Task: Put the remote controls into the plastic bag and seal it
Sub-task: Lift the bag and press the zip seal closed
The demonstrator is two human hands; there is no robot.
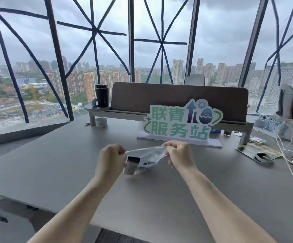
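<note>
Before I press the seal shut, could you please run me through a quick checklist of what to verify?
1. Both ends of the bag mouth held: ok. The left hand and right hand each pinch the top edge of the plastic bag.
2. Remote controls inside the bag: ok for the dark shapes seen through the plastic; how many, cannot tell.
3. Nothing poking out of the opening: cannot tell, too blurred.
4. Mouth edge stretched straight: ok, it runs taut between the hands.
5. Seal already closed: cannot tell.
6. Bag supported: ok, its bottom rests on the grey table.
</note>
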